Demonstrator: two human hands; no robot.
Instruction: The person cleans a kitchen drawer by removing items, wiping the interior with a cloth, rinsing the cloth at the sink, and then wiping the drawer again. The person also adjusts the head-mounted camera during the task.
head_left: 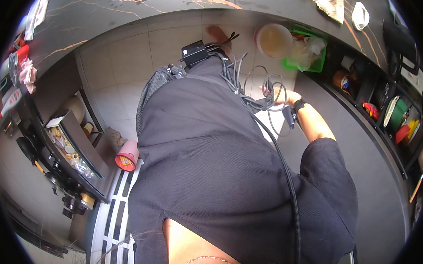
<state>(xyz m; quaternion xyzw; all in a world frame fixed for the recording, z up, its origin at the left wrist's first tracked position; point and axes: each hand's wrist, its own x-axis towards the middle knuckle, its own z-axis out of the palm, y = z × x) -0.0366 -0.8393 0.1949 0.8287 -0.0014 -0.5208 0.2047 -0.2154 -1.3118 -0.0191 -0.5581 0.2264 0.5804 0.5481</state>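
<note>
My right hand (280, 94) hangs low beside my right hip, partly hidden behind a loose coil of grey and black cables (266, 103). Its fingers do not show well enough to tell whether they grip anything. Around the wrist sits a black band (298, 104), with a small black device (288, 116) next to it. A black box (195, 52) with cables plugged in rests at the front of my waist, beside a mesh pouch (152, 88). From the coil, a thick black cable (292, 195) runs up over my dark shirt (213, 167). My left hand is out of view.
A dark veined countertop (121, 14) curves ahead, holding a cloth (331, 4). Below stand a tub (274, 41) and a green crate (309, 65) with plastic bags. On the left, an open drawer (81, 148) juts out near a pink bin (127, 155). Shelves (363, 90) line the right.
</note>
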